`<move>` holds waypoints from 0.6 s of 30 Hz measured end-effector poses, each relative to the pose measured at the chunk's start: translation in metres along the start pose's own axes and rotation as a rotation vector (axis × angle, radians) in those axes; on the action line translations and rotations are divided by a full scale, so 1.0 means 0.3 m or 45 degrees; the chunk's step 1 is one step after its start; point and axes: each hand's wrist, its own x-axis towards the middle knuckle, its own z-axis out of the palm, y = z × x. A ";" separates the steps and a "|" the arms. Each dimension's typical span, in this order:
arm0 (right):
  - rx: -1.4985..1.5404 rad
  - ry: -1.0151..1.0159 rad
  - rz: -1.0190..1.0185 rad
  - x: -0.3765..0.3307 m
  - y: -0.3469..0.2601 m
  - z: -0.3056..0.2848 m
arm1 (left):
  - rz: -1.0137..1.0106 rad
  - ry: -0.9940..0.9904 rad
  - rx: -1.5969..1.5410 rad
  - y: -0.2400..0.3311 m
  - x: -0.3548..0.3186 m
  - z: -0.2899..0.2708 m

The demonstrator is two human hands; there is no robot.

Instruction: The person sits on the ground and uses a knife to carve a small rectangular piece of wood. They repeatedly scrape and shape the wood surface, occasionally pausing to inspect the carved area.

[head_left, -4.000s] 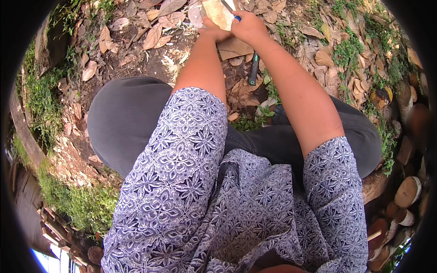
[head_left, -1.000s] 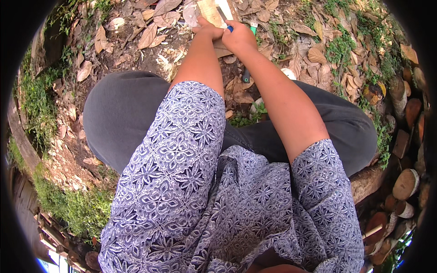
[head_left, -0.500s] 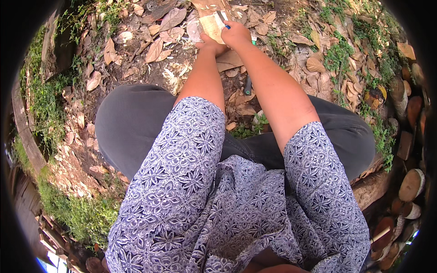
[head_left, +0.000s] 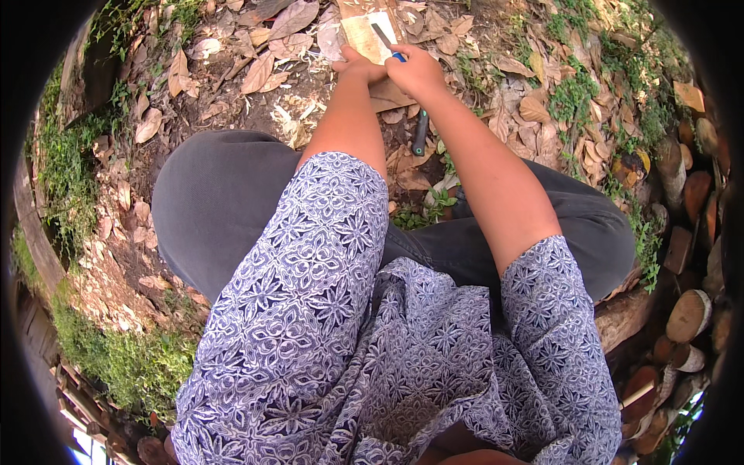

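I sit on the ground with both arms stretched forward. My left hand (head_left: pixel 358 65) presses on the near end of a pale flat piece of wood (head_left: pixel 367 34) lying among dry leaves. My right hand (head_left: pixel 417 71) is closed on a blue-handled tool (head_left: pixel 390 46) whose dark blade rests on the wood's face. A second dark-handled tool (head_left: pixel 419 133) lies on the ground just below my hands, between my forearms.
Dry leaves (head_left: pixel 271 54) and wood shavings cover the soil ahead. Cut logs (head_left: pixel 686 314) are stacked at the right. Grass (head_left: pixel 116 360) and a wooden border run along the left. My knees in dark trousers (head_left: pixel 217 201) spread to both sides.
Over the last seconds my hands stayed on the wood and tool; the view shifted slightly and my right hand moved the blade a little along the wood.
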 end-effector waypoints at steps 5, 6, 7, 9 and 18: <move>-0.063 -0.026 -0.036 0.009 -0.027 0.003 | 0.005 0.014 -0.032 -0.018 0.019 0.002; -0.079 -0.029 -0.034 0.009 -0.035 0.005 | 0.002 0.017 -0.042 -0.023 0.027 0.002; -0.092 -0.031 -0.028 0.007 -0.042 0.005 | 0.001 0.009 -0.054 -0.025 0.034 0.003; -0.117 -0.030 -0.005 0.003 -0.056 0.011 | -0.002 -0.003 -0.081 -0.033 0.048 0.003; -0.184 0.109 -0.152 0.051 -0.010 0.042 | 0.008 -0.066 -0.103 -0.015 0.020 -0.006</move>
